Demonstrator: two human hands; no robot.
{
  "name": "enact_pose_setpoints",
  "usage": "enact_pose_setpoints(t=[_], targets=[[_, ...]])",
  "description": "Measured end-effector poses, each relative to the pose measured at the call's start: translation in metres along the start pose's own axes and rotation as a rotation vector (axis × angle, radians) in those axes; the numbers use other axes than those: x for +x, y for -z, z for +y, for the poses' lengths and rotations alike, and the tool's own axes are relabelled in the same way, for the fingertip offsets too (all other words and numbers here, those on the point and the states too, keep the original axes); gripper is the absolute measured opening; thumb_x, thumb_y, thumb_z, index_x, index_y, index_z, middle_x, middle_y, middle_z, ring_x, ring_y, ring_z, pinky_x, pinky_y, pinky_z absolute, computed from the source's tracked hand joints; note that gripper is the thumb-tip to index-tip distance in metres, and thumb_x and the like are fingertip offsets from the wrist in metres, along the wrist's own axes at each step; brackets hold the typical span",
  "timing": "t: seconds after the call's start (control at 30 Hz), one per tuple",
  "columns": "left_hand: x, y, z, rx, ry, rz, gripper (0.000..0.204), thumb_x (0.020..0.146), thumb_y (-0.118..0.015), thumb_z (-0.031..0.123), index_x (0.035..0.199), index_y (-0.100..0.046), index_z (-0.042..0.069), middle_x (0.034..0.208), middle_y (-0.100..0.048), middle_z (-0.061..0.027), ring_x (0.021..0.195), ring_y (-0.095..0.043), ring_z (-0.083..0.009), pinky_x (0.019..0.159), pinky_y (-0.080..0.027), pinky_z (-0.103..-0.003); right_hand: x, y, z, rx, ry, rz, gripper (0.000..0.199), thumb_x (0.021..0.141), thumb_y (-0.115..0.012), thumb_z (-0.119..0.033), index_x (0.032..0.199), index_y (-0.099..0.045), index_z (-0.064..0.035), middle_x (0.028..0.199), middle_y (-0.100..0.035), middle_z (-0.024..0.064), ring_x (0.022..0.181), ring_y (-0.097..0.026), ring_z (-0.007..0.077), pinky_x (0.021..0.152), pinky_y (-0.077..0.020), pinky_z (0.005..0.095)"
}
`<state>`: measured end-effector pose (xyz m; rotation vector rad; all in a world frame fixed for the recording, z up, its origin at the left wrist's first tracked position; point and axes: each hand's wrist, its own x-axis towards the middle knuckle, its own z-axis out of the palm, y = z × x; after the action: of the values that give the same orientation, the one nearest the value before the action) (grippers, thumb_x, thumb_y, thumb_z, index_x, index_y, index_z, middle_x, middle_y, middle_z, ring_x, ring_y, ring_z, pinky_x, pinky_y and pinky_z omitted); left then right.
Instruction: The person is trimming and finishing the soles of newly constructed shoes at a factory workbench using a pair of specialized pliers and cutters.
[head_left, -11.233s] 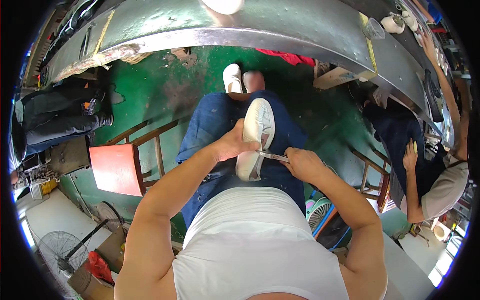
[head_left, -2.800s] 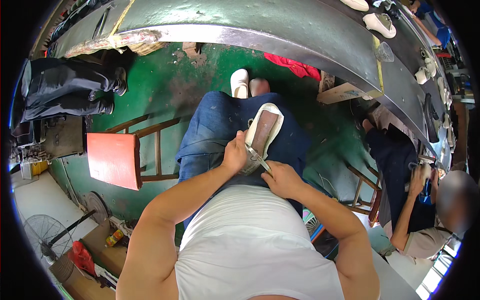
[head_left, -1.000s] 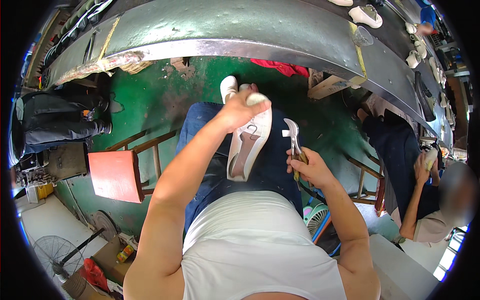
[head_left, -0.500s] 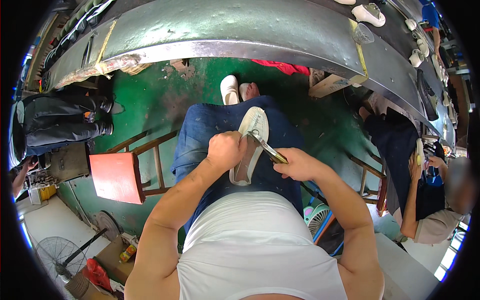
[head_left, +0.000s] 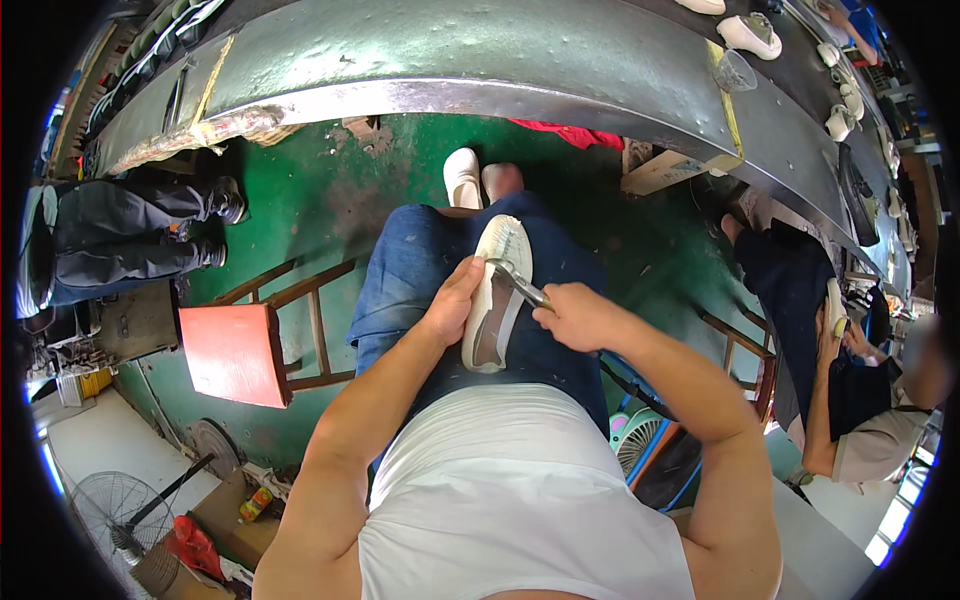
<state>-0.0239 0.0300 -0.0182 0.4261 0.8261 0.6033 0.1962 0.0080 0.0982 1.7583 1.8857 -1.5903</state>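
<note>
On my lap, over blue jeans (head_left: 400, 258), lies a cream-white slip-on shoe (head_left: 494, 322), its toe pointing away from me and its brown inside facing up. My left hand (head_left: 457, 299) grips its left edge, thumb pressed near the opening. In my right hand (head_left: 580, 318) is the handle of metal pliers (head_left: 522, 286), fingers wrapped round it. The jaws reach the front edge of the opening, close by my left thumb. Whether they pinch the material is too small to tell.
A long metal worktable (head_left: 450, 60) curves across the far side, with white shoes (head_left: 750, 36) at its right. To the left stands a red-topped stool (head_left: 232, 345); a floor fan (head_left: 118, 510) is at lower left. Another person (head_left: 850, 400) sits at right, handling a shoe.
The pliers and my right hand have shifted slightly left and away from me. My left hand has turned so its thumb lies along the shoe's edge. The shoe has tilted a little.
</note>
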Motion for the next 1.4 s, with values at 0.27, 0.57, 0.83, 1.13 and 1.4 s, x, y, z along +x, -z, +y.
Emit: enact_pose_setpoints(t=[0.27,0.57,0.83,1.13,1.4], targets=[[0.001,-0.01,0.006,0.01,0.015,0.053,0.059,0.097,-0.067,0.04,0.142,-0.045,0.009,0.12,-0.063,-0.0064,0.106,-0.062,-0.0166,0.092,-0.053,-0.035,0.003,-0.071,0.012,0.808,-0.099,0.09,0.021,0.1,-0.059,-0.022,0.092,-0.058,-0.0022,0.073,-0.062,0.0055,0.048,-0.052,0.0098,0.042,-0.0408,0.0273],[0.008,-0.039,0.03,0.332,0.179,0.105,0.043,0.091,-0.072,0.027,0.124,-0.059,0.002,0.111,-0.068,-0.0114,0.098,-0.067,-0.0207,0.084,-0.056,-0.037,-0.012,-0.043,0.067,1.179,-0.131,-0.223,0.025,0.101,-0.059,-0.024,0.105,-0.059,0.001,0.085,-0.066,0.0099,0.062,-0.058,0.0108,0.045,-0.0411,0.0223],[0.014,-0.051,0.023,0.658,0.093,0.307,0.045,0.087,-0.07,0.026,0.12,-0.059,-0.002,0.107,-0.067,-0.0148,0.095,-0.065,-0.0231,0.084,-0.053,-0.038,-0.024,0.017,0.042,0.565,-0.166,-0.083,0.034,0.103,-0.054,-0.031,0.096,-0.061,0.0014,0.081,-0.07,0.0094,0.076,-0.069,0.016,0.058,-0.0553,0.0312],[0.017,-0.051,0.029,0.709,0.124,0.264,0.048,0.078,-0.073,0.023,0.116,-0.06,-0.003,0.108,-0.067,-0.0176,0.095,-0.067,-0.026,0.083,-0.054,-0.039,0.006,0.009,0.024,-0.035,0.079,0.227,0.05,0.103,-0.046,-0.04,0.095,-0.061,0.0065,0.094,-0.067,0.0302,0.093,-0.064,0.0478,0.083,-0.0491,0.0528],[0.015,-0.043,0.047,0.425,0.292,0.024,0.049,0.084,-0.075,0.016,0.124,-0.055,-0.003,0.107,-0.07,-0.0138,0.094,-0.07,-0.0241,0.087,-0.057,-0.039,-0.026,0.001,0.059,0.381,-0.065,-0.01,0.037,0.097,-0.059,-0.034,0.096,-0.063,0.003,0.071,-0.067,0.0135,0.061,-0.068,0.0242,0.059,-0.0536,0.0368]])
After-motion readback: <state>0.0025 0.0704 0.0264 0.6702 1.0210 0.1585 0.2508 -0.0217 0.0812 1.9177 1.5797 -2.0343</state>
